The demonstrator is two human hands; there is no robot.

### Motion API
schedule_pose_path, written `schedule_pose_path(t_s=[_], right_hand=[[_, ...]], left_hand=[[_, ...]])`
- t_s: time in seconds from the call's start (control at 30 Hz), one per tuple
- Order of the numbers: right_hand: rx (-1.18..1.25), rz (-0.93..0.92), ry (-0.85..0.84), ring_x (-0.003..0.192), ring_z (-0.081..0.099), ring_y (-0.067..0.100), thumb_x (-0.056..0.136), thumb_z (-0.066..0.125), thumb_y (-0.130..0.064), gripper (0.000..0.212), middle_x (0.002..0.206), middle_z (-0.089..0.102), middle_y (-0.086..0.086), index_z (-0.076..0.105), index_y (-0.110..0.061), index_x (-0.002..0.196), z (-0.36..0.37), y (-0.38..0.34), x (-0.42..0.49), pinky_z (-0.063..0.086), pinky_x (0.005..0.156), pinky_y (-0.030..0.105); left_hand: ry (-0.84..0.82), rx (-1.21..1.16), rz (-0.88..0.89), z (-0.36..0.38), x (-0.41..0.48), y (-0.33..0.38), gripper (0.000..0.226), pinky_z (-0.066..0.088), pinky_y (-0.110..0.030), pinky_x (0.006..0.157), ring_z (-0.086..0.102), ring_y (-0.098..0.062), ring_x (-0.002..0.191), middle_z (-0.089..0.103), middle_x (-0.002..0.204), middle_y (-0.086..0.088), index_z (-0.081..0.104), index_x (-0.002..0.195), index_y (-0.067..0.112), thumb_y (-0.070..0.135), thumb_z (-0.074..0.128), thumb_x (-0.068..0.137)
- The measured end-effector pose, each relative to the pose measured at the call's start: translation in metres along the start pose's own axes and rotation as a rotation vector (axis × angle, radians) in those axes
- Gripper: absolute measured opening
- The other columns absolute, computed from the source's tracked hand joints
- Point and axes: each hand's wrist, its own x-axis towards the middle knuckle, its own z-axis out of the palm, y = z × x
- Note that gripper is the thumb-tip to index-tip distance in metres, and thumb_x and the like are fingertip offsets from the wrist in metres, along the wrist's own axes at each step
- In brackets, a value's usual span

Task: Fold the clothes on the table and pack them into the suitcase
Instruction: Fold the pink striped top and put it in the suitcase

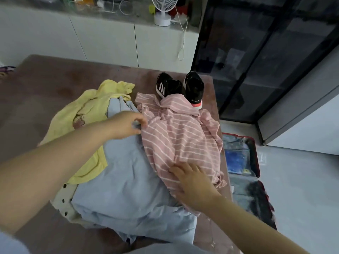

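Hands well apart on the shirt [181,136]: left hand [126,125] pinching its far left edge, right hand [192,180] flat, fingers spread, near the hem.
Shirt lies rumpled atop the blue garment [124,180] at the table's [55,79] right side, collar apparently toward the shoes [194,88], long axis running away from the person. Suggest: draw it clear, spread flat, smooth outward from centre, then fold sleeves in first. Suitcase [256,156] open on floor, right.

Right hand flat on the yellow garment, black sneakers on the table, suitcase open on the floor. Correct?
No. The head view shows the right hand flat on the pink striped shirt, not the yellow garment; sneakers and open suitcase are as stated.
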Motion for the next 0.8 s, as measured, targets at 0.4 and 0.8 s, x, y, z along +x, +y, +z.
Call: schedule_pose_path(t_s=[0.4,0.8], right_hand=[[0.805,0.706,0.615,0.1,0.062,0.021,0.086,0.059,-0.013,0.021,0.104,0.067,0.002,0.067,-0.018,0.105,-0.079,0.109,0.022,0.049,0.087,0.031],[0.29,0.402,0.122,0.124,0.041,0.028,0.081,0.065,-0.029,0.063,0.137,0.04,-0.001,0.037,-0.027,0.137,0.009,0.069,-0.005,0.035,0.1,0.037]], left_hand=[[0.199,-0.059,0.117,0.061,-0.017,0.023,0.097,0.027,-0.032,0.11,0.031,-0.025,0.136,0.027,0.151,-0.009,0.006,0.148,0.023,0.021,0.073,0.078],[0.029,0.5,0.043,0.089,0.027,0.044,0.068,0.007,-0.037,0.114,0.011,-0.019,0.142,0.014,0.155,0.003,0.018,0.146,0.031,0.04,0.054,0.089]])
